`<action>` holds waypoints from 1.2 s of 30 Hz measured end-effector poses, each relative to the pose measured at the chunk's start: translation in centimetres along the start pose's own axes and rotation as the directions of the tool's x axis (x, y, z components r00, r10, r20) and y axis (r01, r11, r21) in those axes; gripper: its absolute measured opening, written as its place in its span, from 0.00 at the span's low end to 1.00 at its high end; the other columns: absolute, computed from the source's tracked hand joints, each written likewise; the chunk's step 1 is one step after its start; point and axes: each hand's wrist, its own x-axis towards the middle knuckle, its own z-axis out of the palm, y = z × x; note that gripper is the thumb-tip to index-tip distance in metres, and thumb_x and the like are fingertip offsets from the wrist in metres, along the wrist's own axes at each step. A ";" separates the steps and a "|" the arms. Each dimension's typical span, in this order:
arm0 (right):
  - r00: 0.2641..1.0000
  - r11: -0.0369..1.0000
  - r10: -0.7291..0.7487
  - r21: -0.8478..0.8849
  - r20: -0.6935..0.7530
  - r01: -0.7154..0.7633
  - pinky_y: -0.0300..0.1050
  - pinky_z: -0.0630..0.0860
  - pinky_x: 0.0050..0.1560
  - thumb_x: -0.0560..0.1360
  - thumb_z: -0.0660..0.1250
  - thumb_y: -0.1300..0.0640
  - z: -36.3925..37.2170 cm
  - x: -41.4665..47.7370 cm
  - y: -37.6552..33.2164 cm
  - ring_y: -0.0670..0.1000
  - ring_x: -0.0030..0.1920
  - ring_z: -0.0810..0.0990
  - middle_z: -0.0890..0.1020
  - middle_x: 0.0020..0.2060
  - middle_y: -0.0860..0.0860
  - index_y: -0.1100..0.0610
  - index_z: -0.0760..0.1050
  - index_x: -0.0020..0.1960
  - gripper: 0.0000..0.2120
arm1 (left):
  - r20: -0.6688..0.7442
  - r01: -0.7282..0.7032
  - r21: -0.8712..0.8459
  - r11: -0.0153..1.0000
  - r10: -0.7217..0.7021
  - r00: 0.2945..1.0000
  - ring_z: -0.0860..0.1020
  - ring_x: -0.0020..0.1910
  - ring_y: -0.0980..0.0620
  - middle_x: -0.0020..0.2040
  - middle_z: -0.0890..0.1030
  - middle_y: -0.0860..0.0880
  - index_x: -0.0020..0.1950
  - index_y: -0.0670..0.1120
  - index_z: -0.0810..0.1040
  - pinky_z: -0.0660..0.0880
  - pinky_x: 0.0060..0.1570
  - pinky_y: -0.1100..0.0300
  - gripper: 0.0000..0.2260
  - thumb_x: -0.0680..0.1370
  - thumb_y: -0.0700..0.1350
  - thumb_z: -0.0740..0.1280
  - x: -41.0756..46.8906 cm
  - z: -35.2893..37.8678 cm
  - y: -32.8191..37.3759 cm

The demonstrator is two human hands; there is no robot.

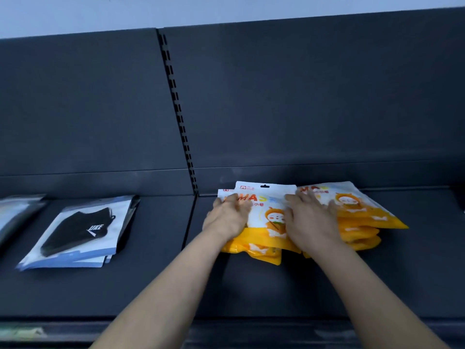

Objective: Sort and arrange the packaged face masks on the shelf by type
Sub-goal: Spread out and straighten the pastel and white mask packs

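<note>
Both palms down on a stack of white-and-orange mask packs [266, 222] on the dark shelf [251, 285]: left hand [227, 217] gripping its left edge, right hand [310, 220] spread flat on top. More orange packs [357, 217] just right. Black-mask packs [83, 230] well apart, left.

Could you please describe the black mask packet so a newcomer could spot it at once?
Start at the slotted upright dividing the dark shelf. Left of it lies a small pile whose top packet shows a black mask with white lettering, unlike the orange-and-white cartoon packets on the right.
</note>
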 end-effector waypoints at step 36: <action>0.972 0.971 -0.232 0.064 0.046 0.229 0.46 0.68 0.55 0.79 0.57 0.47 9.2 -2.5 -33.6 0.51 0.61 0.72 0.74 0.62 0.48 0.50 0.69 0.63 0.15 | -0.126 0.037 -0.008 0.999 -0.038 0.991 0.64 0.67 0.40 0.72 0.67 0.44 0.76 0.49 0.60 0.64 0.65 0.51 0.25 0.81 0.54 0.57 0.2 -16.8 -29.0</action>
